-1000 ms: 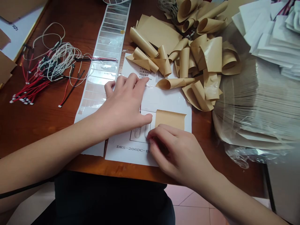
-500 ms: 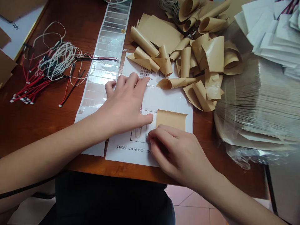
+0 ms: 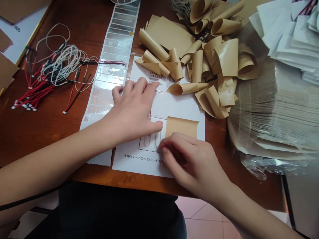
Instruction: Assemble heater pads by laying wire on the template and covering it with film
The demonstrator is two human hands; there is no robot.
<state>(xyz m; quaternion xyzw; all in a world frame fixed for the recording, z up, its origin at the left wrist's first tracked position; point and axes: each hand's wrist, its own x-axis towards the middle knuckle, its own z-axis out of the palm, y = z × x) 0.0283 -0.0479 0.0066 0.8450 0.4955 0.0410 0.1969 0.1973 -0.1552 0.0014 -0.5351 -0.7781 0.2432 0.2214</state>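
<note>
My left hand (image 3: pixel 136 111) lies over a printed sheet (image 3: pixel 179 106) with its fingers spread and the thumb stretched out to the right. A short dark red wire (image 3: pixel 150 114) shows beside its palm; the rest is hidden under the hand. Thumb and index finger of my right hand (image 3: pixel 191 161) are pinched together at a thin white wire (image 3: pixel 157 143), which curves up beside my left thumb. The wire's held end is covered by the fingertips. Behind the right hand's knuckles, a flat piece of brown paper (image 3: pixel 183 126) lies on the sheet, partly covered.
White cables with red and black leads (image 3: pixel 63 66) lie tangled at the left. A long label strip (image 3: pixel 109 73) runs beside the sheet. Curled brown papers (image 3: pixel 196 63) are heaped behind it. A plastic-wrapped stack (image 3: pixel 271 109) and white folded sheets (image 3: pixel 286 36) stand at the right.
My right hand has shifted slightly to the right, still pinched, and a little more of the printed lettering shows. My left hand has stayed in place.
</note>
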